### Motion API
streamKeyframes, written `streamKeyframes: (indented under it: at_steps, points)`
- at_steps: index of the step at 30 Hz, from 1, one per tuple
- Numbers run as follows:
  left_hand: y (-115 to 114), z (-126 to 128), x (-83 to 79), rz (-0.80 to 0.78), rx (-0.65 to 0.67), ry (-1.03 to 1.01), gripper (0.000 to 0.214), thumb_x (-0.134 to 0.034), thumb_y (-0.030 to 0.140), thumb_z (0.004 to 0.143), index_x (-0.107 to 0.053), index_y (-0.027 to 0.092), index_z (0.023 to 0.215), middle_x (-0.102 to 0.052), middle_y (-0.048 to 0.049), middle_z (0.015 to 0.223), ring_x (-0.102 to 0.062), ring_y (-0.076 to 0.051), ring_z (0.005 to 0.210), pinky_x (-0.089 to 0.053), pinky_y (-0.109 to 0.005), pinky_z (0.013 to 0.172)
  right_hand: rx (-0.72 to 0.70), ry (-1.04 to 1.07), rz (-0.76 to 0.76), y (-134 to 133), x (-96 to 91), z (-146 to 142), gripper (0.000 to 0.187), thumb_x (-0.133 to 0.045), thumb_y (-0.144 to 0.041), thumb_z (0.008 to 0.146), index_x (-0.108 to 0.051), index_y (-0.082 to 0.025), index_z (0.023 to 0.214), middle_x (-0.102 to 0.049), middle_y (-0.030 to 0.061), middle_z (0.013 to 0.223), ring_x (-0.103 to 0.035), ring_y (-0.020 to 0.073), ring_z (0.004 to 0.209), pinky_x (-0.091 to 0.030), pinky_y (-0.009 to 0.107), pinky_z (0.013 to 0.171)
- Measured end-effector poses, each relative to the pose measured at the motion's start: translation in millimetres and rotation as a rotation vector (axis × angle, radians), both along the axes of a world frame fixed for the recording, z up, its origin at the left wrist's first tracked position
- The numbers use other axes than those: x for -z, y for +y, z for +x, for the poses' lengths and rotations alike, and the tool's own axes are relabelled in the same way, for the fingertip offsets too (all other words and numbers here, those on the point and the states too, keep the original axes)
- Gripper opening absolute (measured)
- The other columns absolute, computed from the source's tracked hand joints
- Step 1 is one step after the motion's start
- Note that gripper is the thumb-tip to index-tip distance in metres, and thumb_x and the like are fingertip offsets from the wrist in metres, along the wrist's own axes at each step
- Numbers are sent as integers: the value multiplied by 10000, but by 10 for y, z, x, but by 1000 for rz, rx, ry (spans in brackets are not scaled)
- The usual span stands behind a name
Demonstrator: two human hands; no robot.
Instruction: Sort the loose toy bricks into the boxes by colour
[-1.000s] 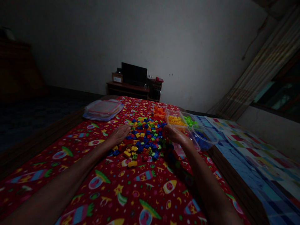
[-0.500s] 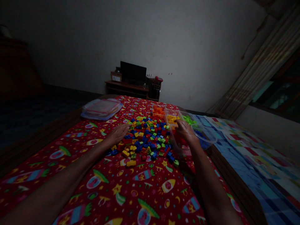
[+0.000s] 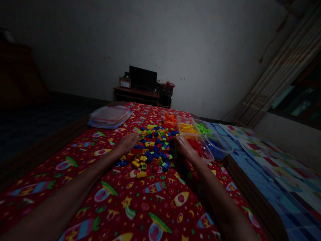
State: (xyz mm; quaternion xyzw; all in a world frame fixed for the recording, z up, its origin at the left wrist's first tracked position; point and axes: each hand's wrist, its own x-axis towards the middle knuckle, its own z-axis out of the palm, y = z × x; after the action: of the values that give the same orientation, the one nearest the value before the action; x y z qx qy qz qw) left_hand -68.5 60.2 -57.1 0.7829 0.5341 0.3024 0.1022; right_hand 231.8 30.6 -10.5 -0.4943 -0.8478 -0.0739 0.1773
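A loose pile of toy building bricks [image 3: 155,147] in red, blue, yellow and green lies on a red patterned cloth [image 3: 140,201]. My left hand [image 3: 128,142] rests at the pile's left edge, fingers stretched out and holding nothing that I can see. Over the right side of the pile is my right hand [image 3: 182,146], its fingers curled down among the bricks; whatever they grip is hidden. Just right of that hand stands a clear tub of red bricks [image 3: 197,146]. Behind it is a tub of yellow bricks [image 3: 188,128].
Further tubs hold orange bricks [image 3: 170,117], green bricks [image 3: 202,128] and blue bricks [image 3: 214,149]. Stacked plastic lids [image 3: 110,117] lie at the far left of the cloth. A desk with a monitor [image 3: 142,78] stands against the wall; a checked cover [image 3: 271,157] spreads to the right.
My right hand has moved left and down from above the yellow-brick tub to the right side of the pile. My left hand has stayed about where it was.
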Motion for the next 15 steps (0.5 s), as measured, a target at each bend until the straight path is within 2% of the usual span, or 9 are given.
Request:
streamKeyframes:
  at_steps: [4, 7, 15]
  points:
    - [-14, 1, -19, -9, 0, 12, 736, -141, 621, 866, -559, 156, 1254, -581, -102, 1300, -508, -242, 1212, -361, -364, 1051, 78, 95, -140, -17, -240, 19, 262, -466, -67, 767, -670, -125, 920, -612, 52, 759, -485, 131, 666, -339, 227, 604]
    - [-33, 13, -40, -16, -15, 9, 740, -139, 618, 863, -566, 149, 1245, -583, -104, 1298, -515, -246, 1204, -372, -361, 1043, 82, 184, -160, -15, -356, 46, 311, -460, -73, 750, -691, -134, 948, -637, 43, 738, -506, 123, 643, -346, 215, 594]
    - [-25, 13, -33, 16, -3, 5, 739, -135, 624, 865, -586, 158, 1221, -597, -114, 1277, -533, -258, 1183, -382, -381, 1033, 51, 252, -197, 29, -389, 78, 383, -449, -50, 693, -740, -174, 911, -692, 43, 733, -583, 144, 691, -403, 210, 619]
